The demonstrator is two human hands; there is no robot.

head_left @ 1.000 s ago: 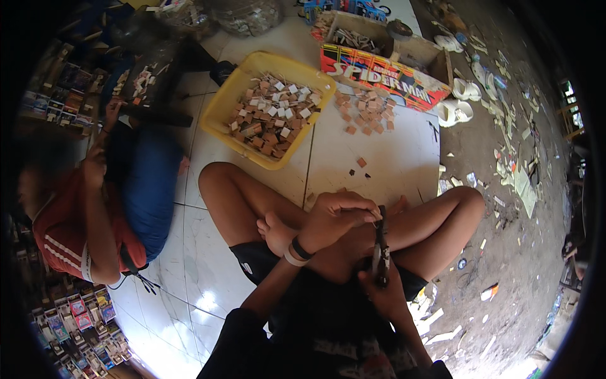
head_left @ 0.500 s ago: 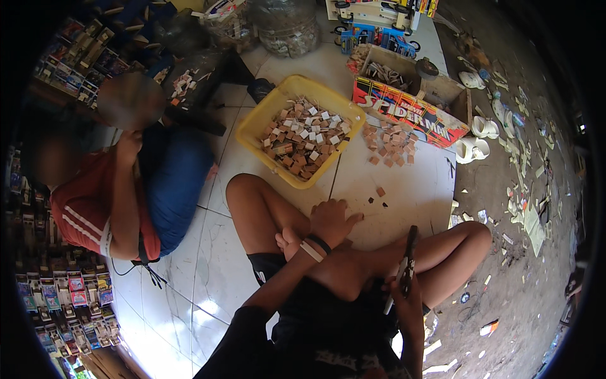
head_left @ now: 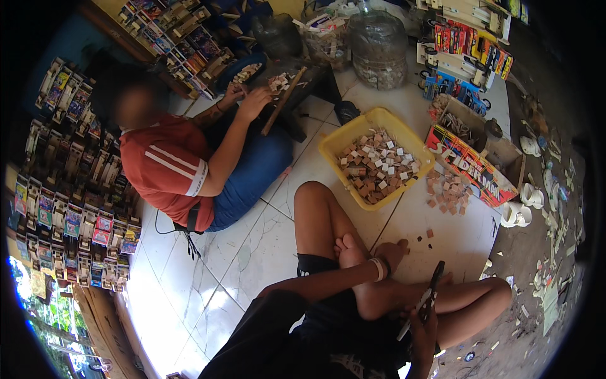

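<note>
Right hand closed around dark knife-like tool, now lifted off my lap. Left hand has left it, reaching loosely open, holding nothing, toward 2 stray wood chips on white tile; grip work looks paused. Yellow tub of chips ahead; red printed carton right; carded packets line left wall.

Left hand reaching forward past the ankle, right hand raised, grip closed

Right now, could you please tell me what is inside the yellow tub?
The yellow tub holds a loose heap of small brown and pale blocks. The tub's floor beneath them, and any lower layers, are covered.
</note>
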